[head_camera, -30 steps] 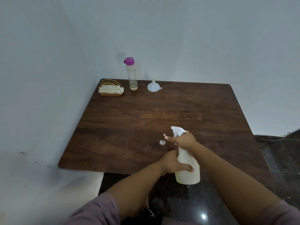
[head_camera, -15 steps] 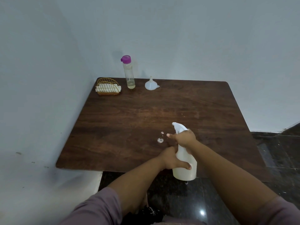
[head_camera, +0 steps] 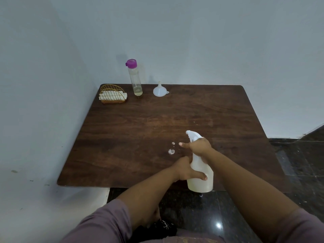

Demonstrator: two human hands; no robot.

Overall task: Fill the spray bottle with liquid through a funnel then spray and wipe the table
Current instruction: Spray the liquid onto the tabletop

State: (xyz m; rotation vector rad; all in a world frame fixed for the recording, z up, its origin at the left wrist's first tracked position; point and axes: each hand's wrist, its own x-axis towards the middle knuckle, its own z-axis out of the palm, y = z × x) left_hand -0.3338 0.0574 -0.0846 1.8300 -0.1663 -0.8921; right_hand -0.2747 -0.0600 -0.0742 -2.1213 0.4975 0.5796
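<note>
Right hand (head_camera: 199, 146) grips your spray bottle (head_camera: 200, 174) at its neck, left hand (head_camera: 186, 171) wraps its body; nozzle aims upper-left over the counter (head_camera: 140, 128).

Table (head_camera: 122, 137): dark wood, rounded corners, set in a wall corner.
Foam spots (head_camera: 171, 151): two small white patches, just left of right hand (head_camera: 199, 146).
Napkin holder (head_camera: 113, 94): far corner, well beyond left hand (head_camera: 185, 170).
Clear bottle (head_camera: 134, 79): upright, purple cap, right of holder.
Funnel (head_camera: 159, 91): upside down, spout up, beside bottle.
</note>
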